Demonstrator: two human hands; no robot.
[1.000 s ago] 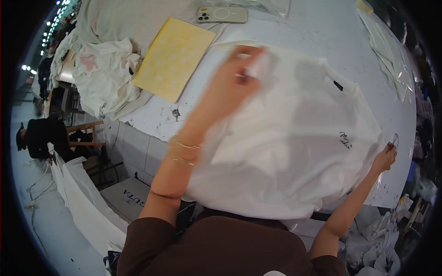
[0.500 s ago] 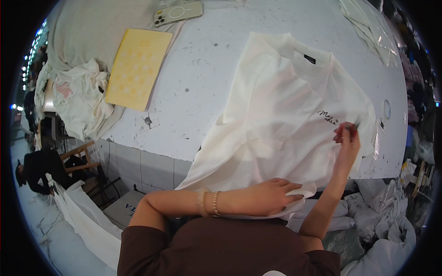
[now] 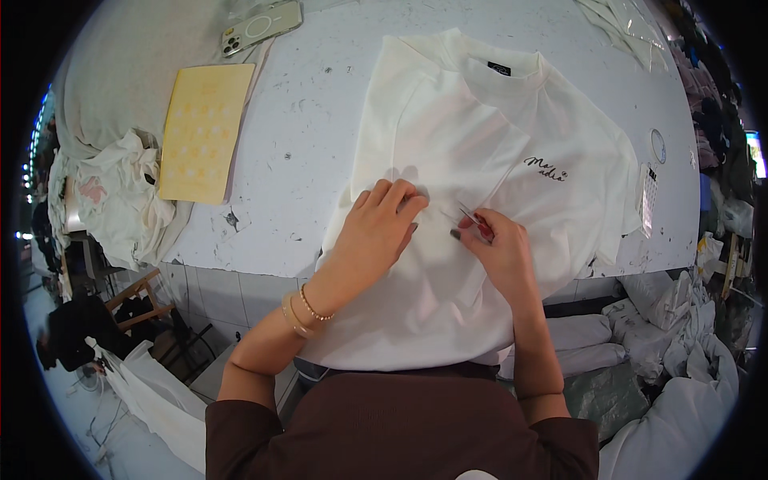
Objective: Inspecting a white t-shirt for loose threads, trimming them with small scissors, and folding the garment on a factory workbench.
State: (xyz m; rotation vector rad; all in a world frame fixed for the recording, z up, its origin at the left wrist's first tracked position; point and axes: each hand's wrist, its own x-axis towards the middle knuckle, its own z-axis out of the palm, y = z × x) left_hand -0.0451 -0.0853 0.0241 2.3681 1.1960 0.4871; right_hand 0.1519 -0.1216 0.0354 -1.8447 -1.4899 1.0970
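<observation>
A white short-sleeved shirt [image 3: 456, 296] with a stand-up collar lies on the white table, its lower edge hanging toward my body. Dark script embroidery marks its chest, and a black label sits inside the collar. My right hand [image 3: 500, 248] is closed around small thread snips [image 3: 482, 227] with red on the handle, their thin metal blades pointing left just above the cloth. To the left, my left hand [image 3: 380, 224] rests over the shirt front, fingers bent and thumb and forefinger brought together. What they pinch, if anything, is too small to make out.
A yellow booklet [image 3: 202, 132] and a phone [image 3: 262, 26] lie on the left of the table [image 3: 296, 120], beside crumpled white garments [image 3: 120, 196]. A roll of clear tape [image 3: 658, 146] is near the right edge. Stuffed bags [image 3: 640, 336] crowd below right. Someone in black [image 3: 76, 332] is at far left.
My left hand has risen from the shirt's lower edge onto its front. My right hand has moved left from beside the embroidery, and the snips now show. The view has shifted slightly.
</observation>
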